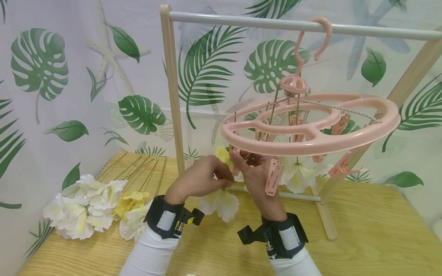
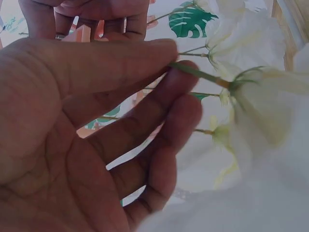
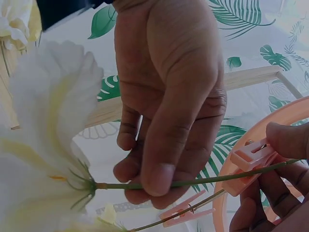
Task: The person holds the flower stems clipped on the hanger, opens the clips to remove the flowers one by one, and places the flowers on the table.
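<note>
My left hand [image 1: 200, 176] pinches the green stem [image 2: 200, 73] of a white artificial flower [image 1: 222, 203], just behind its bloom. The bloom, white with yellow streaks, hangs below the fingers in the head view. My right hand [image 1: 257, 180] grips a pink clothespin [image 3: 248, 154] under the near left rim of a round pink drying hanger [image 1: 269, 147]. In the right wrist view the stem runs from the left fingers across to this clothespin, where the right thumb [image 3: 287, 140] presses its end. Another pink clothespin [image 1: 274, 178] dangles in front of the right wrist.
The hanger hooks over the white bar [image 1: 241, 21] of a wooden-legged rack [image 1: 172, 88]. More flowers hang from it behind my right hand, including a white one [image 1: 298, 178]. White flowers [image 1: 83, 207] and a yellow one [image 1: 131, 203] lie on the wooden table [image 1: 207, 253] at left.
</note>
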### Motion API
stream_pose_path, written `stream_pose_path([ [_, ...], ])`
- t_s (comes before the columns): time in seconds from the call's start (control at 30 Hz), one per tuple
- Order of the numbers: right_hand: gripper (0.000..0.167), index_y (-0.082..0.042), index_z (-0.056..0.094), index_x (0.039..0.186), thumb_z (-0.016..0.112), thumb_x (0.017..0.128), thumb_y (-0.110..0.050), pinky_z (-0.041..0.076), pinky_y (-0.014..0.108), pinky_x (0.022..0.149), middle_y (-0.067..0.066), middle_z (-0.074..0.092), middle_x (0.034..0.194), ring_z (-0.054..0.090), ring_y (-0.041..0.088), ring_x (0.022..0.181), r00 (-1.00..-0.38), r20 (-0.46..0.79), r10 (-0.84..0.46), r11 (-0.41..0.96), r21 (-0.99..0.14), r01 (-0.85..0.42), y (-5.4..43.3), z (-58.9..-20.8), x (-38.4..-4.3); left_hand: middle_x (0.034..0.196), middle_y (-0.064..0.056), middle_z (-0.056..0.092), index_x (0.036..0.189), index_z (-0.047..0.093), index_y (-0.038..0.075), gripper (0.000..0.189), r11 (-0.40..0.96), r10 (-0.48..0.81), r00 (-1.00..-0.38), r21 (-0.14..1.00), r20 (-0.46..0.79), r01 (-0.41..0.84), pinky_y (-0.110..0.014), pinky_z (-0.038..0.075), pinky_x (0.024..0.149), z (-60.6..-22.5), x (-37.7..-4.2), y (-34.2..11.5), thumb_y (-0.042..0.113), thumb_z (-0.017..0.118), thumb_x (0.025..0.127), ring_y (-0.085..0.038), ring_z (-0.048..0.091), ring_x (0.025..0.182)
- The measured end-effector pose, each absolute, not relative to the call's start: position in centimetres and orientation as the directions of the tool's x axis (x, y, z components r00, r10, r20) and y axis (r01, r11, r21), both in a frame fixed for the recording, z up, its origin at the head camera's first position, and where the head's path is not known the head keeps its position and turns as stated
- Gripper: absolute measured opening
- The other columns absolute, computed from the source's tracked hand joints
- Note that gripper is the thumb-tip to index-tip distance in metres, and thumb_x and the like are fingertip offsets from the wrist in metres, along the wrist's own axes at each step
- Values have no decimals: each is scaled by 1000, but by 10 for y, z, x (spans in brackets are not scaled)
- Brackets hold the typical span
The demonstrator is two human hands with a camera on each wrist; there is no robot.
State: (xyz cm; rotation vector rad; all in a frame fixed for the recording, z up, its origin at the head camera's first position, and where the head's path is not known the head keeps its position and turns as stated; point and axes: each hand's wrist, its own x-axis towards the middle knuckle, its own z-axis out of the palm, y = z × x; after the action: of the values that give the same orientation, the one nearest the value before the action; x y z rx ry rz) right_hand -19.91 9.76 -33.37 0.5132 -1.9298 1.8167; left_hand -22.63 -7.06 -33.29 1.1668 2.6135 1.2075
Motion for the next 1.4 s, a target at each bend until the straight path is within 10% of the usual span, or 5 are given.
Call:
stream_pose_path([
  [0.9, 12, 8, 64, 100, 67, 95, -2, 39, 28, 66, -2, 61, 68, 55, 14, 61, -852, 524, 14, -3, -852, -524, 102, -334, -200, 78, 2, 72, 88, 79, 2, 6, 531, 751, -660, 588, 6, 610, -22, 52, 67, -335, -229, -86, 1, 73, 86, -4, 62, 69],
  [1.4, 14, 8, 67, 105, 68, 94, 0, 43, 27, 65, -4, 64, 76, 55, 13, 66, -855, 513, 73, 27, -858, -512, 103, -332, -198, 76, 3, 71, 82, 79, 8, 11, 678, 665, -731, 532, -151, 507, -23, 51, 63, -333, -223, -92, -3, 76, 80, -8, 59, 68],
])
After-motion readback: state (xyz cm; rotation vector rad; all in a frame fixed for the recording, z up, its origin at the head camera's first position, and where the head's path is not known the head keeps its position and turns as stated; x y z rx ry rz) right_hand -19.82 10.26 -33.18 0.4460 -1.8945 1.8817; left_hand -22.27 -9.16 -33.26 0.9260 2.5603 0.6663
